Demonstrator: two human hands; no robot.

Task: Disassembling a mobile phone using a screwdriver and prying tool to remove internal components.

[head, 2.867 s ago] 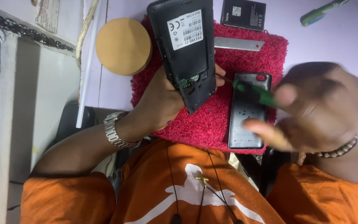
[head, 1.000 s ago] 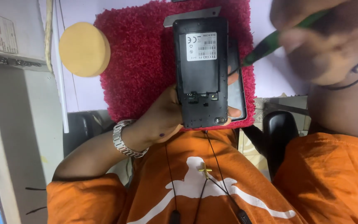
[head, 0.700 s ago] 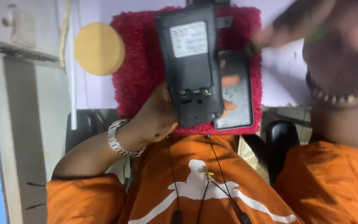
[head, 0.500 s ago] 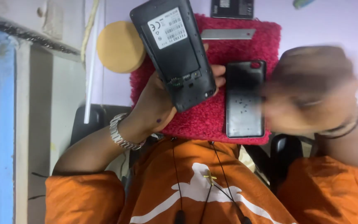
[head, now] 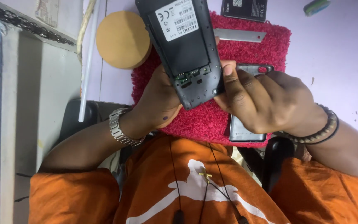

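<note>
Left hand [head: 160,97] is wrapped around the lower end of a black phone [head: 185,45] with its back cover off, fingers behind the body, palm under its bottom edge. Phone is tilted, open back facing the camera, white label near the top, contacts showing near the bottom.

Right hand [head: 266,101] comes in from the other side, fingers bunched together, thumb tip pressed on the phone's lower right edge. Can't tell if it pinches anything small.

Directly under the right hand: a second dark phone [head: 245,128] lying flat on a red fluffy mat [head: 195,120].

Beyond both hands on the mat: a metal ruler [head: 240,35]. Past that, a black battery [head: 245,8].

Beyond the left hand: a round tan disc [head: 123,39], just beside the mat.
</note>
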